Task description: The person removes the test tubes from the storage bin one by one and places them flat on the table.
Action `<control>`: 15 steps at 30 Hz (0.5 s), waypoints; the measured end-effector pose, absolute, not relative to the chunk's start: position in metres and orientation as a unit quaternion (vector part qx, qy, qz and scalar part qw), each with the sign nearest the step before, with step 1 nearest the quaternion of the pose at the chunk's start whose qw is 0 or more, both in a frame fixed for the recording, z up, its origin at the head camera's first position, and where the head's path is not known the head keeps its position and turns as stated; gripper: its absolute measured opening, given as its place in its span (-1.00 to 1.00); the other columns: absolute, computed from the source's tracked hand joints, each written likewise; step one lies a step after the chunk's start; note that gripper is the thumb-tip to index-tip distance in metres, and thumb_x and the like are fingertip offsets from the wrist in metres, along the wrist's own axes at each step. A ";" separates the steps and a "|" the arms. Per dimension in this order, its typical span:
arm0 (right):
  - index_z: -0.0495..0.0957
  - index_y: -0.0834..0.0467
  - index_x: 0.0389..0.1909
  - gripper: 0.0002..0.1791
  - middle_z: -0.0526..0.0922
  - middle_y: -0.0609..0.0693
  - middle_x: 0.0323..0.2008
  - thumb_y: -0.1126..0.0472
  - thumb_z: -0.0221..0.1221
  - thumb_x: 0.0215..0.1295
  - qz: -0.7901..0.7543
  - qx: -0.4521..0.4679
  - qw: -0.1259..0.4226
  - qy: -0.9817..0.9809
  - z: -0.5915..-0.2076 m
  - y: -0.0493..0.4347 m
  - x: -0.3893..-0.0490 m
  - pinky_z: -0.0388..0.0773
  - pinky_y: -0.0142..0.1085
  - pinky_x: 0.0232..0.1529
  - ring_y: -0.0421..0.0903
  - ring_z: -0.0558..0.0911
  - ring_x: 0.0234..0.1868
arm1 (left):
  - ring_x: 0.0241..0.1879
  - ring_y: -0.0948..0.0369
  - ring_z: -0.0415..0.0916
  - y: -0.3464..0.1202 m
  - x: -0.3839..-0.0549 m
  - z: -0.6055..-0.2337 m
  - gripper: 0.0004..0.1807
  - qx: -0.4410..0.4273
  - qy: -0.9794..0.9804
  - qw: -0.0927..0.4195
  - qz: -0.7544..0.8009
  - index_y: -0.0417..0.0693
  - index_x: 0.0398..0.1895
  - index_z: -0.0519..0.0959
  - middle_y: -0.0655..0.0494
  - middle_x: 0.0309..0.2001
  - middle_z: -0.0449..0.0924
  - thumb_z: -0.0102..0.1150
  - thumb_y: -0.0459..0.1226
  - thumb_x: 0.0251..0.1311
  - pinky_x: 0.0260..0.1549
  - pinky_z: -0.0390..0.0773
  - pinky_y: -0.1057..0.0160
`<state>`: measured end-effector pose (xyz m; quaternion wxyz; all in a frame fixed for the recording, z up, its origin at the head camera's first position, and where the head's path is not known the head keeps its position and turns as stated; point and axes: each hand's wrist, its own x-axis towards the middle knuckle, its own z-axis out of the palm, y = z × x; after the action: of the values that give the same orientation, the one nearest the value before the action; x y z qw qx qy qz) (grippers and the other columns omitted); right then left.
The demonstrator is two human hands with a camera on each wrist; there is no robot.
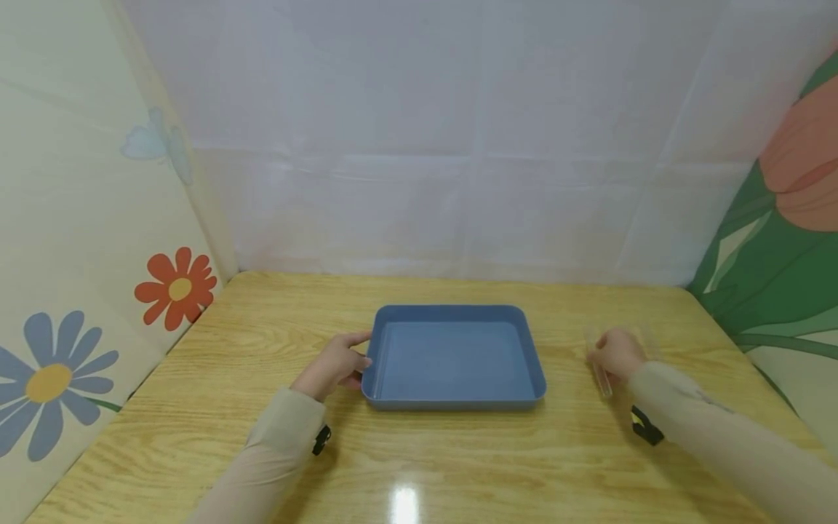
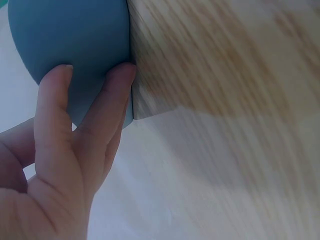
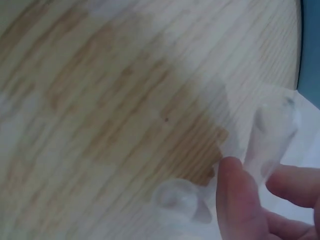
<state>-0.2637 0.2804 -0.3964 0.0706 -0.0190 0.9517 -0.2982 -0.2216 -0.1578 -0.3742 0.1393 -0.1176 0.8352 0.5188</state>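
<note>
A shallow blue tray rests on the table. My left hand is at its left side; in the left wrist view the fingers lie fairly straight against the outer wall of the tray. To the right of the tray, my right hand pinches a clear tube between thumb and fingers. The right wrist view shows this clear tube with a rounded end, between the fingertips. Another clear rounded piece is beside the hand; whether it joins the tube I cannot tell.
The wood-grain table reaches back to a pale sheet. Flower-printed cloth hangs on the left, and more printed cloth on the right. Part of the blue tray shows at the right wrist view's upper right edge.
</note>
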 end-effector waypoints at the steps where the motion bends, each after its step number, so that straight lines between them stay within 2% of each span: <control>1: 0.40 0.72 -0.19 -0.57 0.57 0.19 -0.59 0.36 0.22 0.17 -0.292 -0.023 0.068 0.954 -0.397 0.280 -0.264 0.54 -0.30 -0.65 -0.14 0.52 -0.73 | -0.47 0.13 0.59 -0.158 -0.222 -0.374 -0.36 -0.119 0.834 0.139 0.520 -0.16 0.44 0.25 -0.24 -0.11 0.61 0.03 -0.55 0.28 -0.56 0.60 0.22; 4: 0.45 0.66 -0.32 -0.66 0.53 0.10 -0.69 0.36 0.23 0.16 -0.273 -0.033 0.057 0.960 -0.398 0.279 -0.263 0.50 -0.31 -0.67 -0.14 0.50 -0.75 | -0.47 0.13 0.59 -0.158 -0.221 -0.374 -0.36 -0.122 0.833 0.140 0.521 -0.16 0.45 0.24 -0.25 -0.10 0.60 0.03 -0.54 0.28 -0.56 0.60 0.22; 7: 0.50 0.49 -0.53 -0.76 0.50 0.02 -0.74 0.35 0.26 0.13 -0.249 -0.040 0.045 0.967 -0.398 0.278 -0.262 0.46 -0.30 -0.66 -0.14 0.48 -0.74 | -0.47 0.13 0.59 -0.158 -0.221 -0.374 -0.35 -0.121 0.833 0.139 0.522 -0.16 0.45 0.24 -0.24 -0.10 0.60 0.03 -0.54 0.28 -0.56 0.60 0.22; 10: 0.48 0.31 -0.70 -0.74 0.49 -0.01 -0.76 0.35 0.29 0.08 -0.231 -0.042 0.036 0.971 -0.399 0.276 -0.261 0.44 -0.28 -0.65 -0.14 0.46 -0.73 | -0.47 0.13 0.59 -0.158 -0.221 -0.375 -0.36 -0.118 0.833 0.138 0.523 -0.17 0.45 0.24 -0.26 -0.08 0.59 0.03 -0.55 0.28 -0.56 0.61 0.21; 15: 0.46 0.25 -0.78 -0.70 0.47 -0.03 -0.78 0.36 0.30 0.06 -0.221 -0.041 0.039 0.974 -0.398 0.271 -0.259 0.43 -0.27 -0.67 -0.14 0.44 -0.75 | -0.46 0.13 0.60 -0.159 -0.221 -0.375 -0.35 -0.114 0.832 0.138 0.525 -0.18 0.45 0.23 -0.30 -0.04 0.58 0.02 -0.55 0.28 -0.55 0.62 0.20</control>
<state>-0.2594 0.2713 -0.3977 0.0392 -0.0412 0.9736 -0.2209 -0.2206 -0.1585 -0.3751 0.1377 -0.1138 0.8320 0.5252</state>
